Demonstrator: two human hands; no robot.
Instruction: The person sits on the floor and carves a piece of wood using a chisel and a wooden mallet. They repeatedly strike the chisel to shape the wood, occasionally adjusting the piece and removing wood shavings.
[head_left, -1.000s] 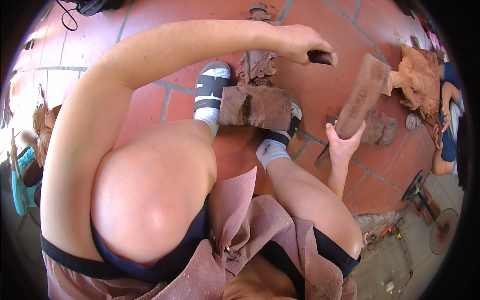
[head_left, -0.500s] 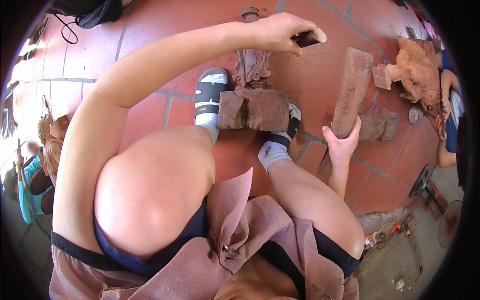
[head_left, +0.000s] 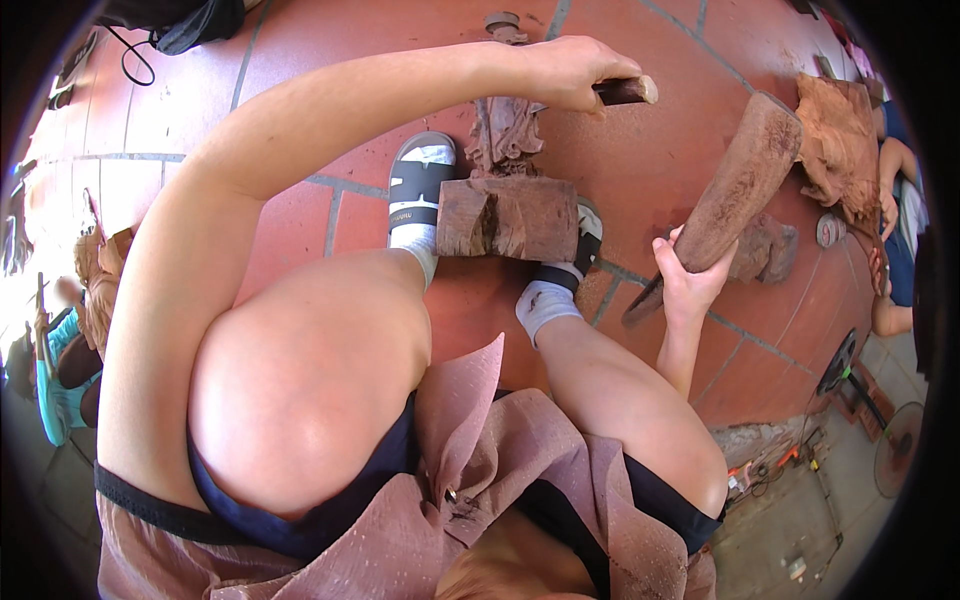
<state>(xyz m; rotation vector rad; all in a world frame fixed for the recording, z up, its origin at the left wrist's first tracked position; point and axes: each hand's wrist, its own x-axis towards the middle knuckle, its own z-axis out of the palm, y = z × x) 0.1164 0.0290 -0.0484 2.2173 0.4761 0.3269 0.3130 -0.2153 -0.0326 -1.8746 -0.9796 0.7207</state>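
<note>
My left hand (head_left: 580, 75) reaches across above the far end of a carved wooden figure (head_left: 503, 135), its fingers closed round a dark tool handle (head_left: 627, 92) with a pale, worn tip. The rest of that tool is hidden by the hand. The figure lies on the floor between my feet, its thick block base (head_left: 507, 219) toward me. To the right, my right hand (head_left: 694, 277) grips a heavy wooden mallet (head_left: 745, 180) at its narrower part. The mallet is held up and tilted, broad end to the far right, thin handle end to the lower left.
A rough wood chunk (head_left: 765, 250) lies on the red tiles beyond the mallet. Farther right are another carving (head_left: 838, 140), a round can (head_left: 830, 230), and a person's arms (head_left: 893, 210). A fan (head_left: 897, 450) stands lower right. Another person (head_left: 65, 375) sits at far left.
The mallet has tipped over to the right, and its thin end has swung up into view at the left. My left hand has shifted slightly right with the dark handle.
</note>
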